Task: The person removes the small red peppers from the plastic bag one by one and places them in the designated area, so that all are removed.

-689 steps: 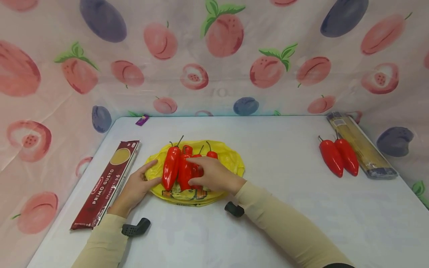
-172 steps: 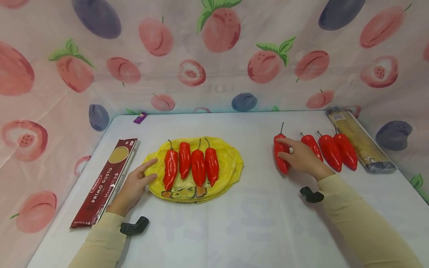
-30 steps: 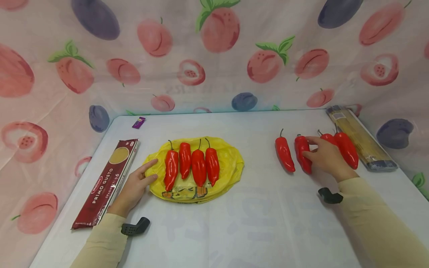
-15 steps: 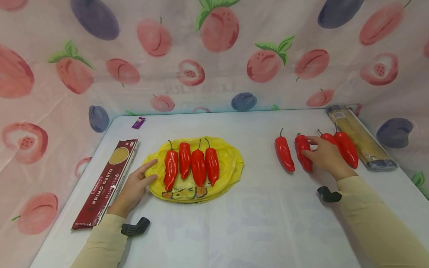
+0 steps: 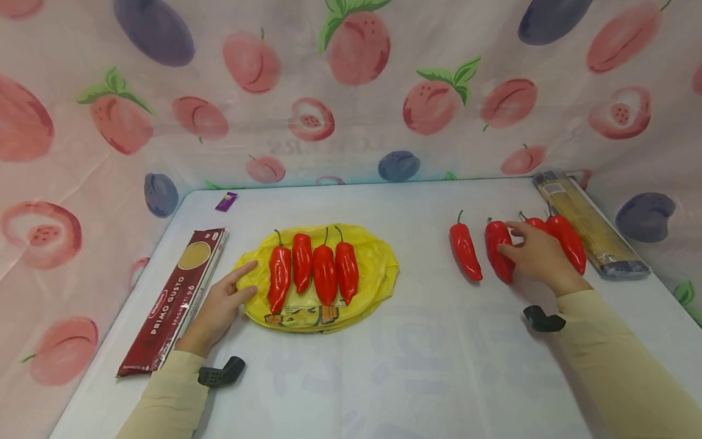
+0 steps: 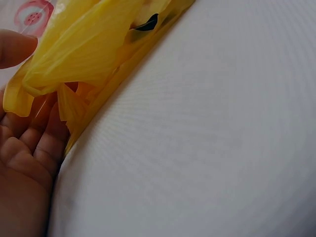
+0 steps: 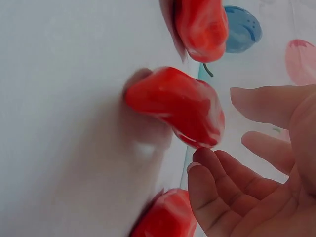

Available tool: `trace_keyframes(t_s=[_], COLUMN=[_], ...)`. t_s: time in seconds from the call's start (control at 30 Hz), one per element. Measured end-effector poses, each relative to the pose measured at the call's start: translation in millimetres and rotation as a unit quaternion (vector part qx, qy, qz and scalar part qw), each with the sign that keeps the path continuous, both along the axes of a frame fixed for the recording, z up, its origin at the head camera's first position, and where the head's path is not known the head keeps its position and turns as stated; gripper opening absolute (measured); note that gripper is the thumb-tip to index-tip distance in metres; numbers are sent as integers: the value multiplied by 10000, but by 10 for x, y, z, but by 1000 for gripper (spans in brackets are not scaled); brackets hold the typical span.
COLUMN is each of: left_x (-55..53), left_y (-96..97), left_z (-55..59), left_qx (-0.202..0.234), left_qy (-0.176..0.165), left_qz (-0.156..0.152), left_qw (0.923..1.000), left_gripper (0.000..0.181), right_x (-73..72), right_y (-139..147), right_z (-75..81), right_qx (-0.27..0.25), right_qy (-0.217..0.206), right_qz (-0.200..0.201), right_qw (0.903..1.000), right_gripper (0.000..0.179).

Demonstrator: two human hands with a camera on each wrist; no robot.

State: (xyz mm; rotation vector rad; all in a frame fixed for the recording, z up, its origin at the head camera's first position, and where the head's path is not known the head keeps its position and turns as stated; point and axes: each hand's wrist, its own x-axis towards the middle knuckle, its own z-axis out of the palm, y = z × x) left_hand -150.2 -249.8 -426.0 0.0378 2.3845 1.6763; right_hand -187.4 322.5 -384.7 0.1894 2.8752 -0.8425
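My left hand [image 5: 218, 312] rests at the left edge of a flattened yellow plastic bag [image 5: 378, 268], thumb and index finger apart; in the left wrist view its fingers lie partly behind the bag's folds [image 6: 74, 54]. Several shiny red peppers [image 5: 325, 275] lie side by side on the bag. At the right, my right hand [image 5: 540, 257] is at a red pepper [image 5: 499, 251]. The right wrist view has the fingertips [image 7: 197, 173] at this pepper's [image 7: 182, 103] stem end and the thumb apart from it. Another pepper [image 5: 465, 252] lies to its left; two more [image 5: 569, 245] are partly behind the hand.
A red spaghetti packet [image 5: 175, 305] lies left of the left hand. A clear pack of spaghetti [image 5: 595, 228] lies at the far right beside the peppers. A small purple wrapper [image 5: 226, 201] sits at the back left. Fruit-print cloth [image 5: 351, 140] hangs behind the white table.
Since 23 seconds ago, peppers have gone from the bag to the right-hand row. Since 5.7 seconds ago, my right hand has shifted rightward to another pepper; within the last second that pepper has moved slightly right.
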Motion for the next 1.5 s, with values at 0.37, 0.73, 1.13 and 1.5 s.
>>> trace_keyframes(t_s=[0.37, 0.73, 1.13, 1.5], left_x=[6, -3, -7, -5], left_y=[1, -17, -3, 2], left_z=[1, -28, -10, -2], left_qx=[-39, -40, 23, 82], left_qy=[-21, -19, -28, -30], left_qz=[26, 17, 2, -26], left_qw=[10000, 10000, 10000, 10000], left_gripper=[60, 60, 60, 60], right_x=[35, 84, 94, 59], right_y=[125, 290, 321, 377], right_z=[12, 14, 10, 11], right_qx=[214, 303, 325, 265], right_qy=[191, 30, -34, -338], right_qz=[-201, -471, -474, -598], right_qw=[9994, 9984, 9983, 9973], right_gripper=[79, 80, 80, 86])
